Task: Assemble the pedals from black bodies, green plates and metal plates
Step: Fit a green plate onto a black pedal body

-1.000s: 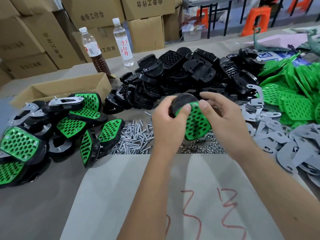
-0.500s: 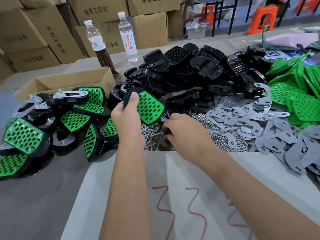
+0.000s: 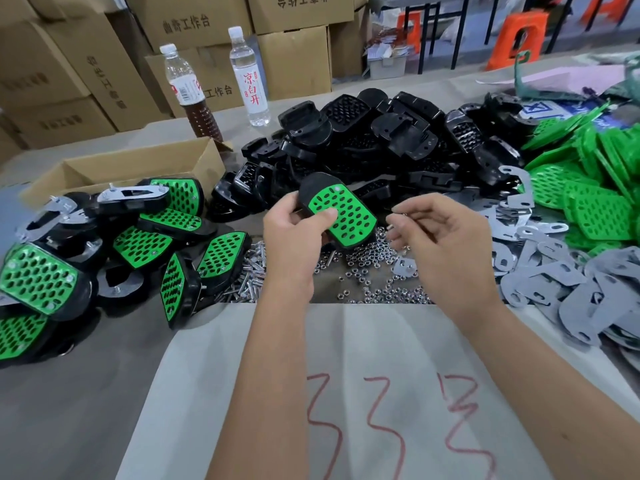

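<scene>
My left hand [image 3: 292, 237] grips a black pedal body with a green perforated plate [image 3: 341, 211] set in it, thumb pressed on the green face. My right hand [image 3: 446, 240] is just right of it, fingers curled, pinching small metal screws [image 3: 403, 212] at the fingertips. Both hover above loose nuts [image 3: 374, 271] and screws [image 3: 251, 271]. A heap of black bodies [image 3: 374, 140] lies behind, green plates [image 3: 588, 188] at the right, grey metal plates [image 3: 561, 271] at the right front.
Finished pedals [image 3: 114, 244] are heaped at the left beside an open cardboard box [image 3: 138, 166]. Two bottles [image 3: 249, 77] stand at the back before stacked cartons. White paper with red marks [image 3: 346, 393] covers the near table.
My left hand carried the pedal from the left back toward the middle. My right hand rose from the screw pile with screws pinched and moved right.
</scene>
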Motion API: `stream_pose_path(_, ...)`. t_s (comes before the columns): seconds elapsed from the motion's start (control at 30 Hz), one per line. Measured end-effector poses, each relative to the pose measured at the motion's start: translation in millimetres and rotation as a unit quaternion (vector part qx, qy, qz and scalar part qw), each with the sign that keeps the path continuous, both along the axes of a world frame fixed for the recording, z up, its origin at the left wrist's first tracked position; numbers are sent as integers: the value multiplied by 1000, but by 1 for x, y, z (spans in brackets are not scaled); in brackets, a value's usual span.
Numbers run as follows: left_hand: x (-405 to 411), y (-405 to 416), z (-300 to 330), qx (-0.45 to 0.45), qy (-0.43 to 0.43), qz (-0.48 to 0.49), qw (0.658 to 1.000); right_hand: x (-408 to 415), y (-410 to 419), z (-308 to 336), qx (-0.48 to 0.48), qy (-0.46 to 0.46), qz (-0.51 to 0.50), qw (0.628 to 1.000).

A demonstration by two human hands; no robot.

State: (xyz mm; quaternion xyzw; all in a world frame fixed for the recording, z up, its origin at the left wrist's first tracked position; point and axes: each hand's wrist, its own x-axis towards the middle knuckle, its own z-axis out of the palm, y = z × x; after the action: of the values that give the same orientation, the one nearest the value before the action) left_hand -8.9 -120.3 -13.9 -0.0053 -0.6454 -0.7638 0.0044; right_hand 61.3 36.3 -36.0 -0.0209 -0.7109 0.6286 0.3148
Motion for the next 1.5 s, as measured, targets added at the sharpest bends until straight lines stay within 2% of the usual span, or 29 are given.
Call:
stream_pose_path(0.1,4,9,-1,-12,14,-19,1000,1,-1,2,-38,5,32,999)
stream_pose_path(0.4,9,17,-3,-6,13,-23,1000,1,2,-1,8,-10,33,999)
stream_pose_path(0.57,10,22,-7,13,15,-11,1000,-4,3,-2,103,-25,-12,994)
stream_pose_path(0.77,9,31,-15,59,-15,-2,998,-5,4,-8,89,-14,-66,994)
stream_pose_path(0.87,9,33,-15,88,-30,1,996,-6,0,-8,147,14,-95,985)
stream_pose_path(1.0,10,34,-17,80,-19,9,997,-7,3,-8,78,-15,-78,994)
stream_pose_path(1.2,12,36,-14,130,-54,2,990,-6,5,-5,138,3,-73,988)
stream_pose_path(1.33,15,33,-10,180,-84,-6,980,-3,12,0,44,-21,-1,999)
stream_pose_path(1.5,17,37,-5,161,-68,-3,985,-2,10,-1,53,-2,0,999)
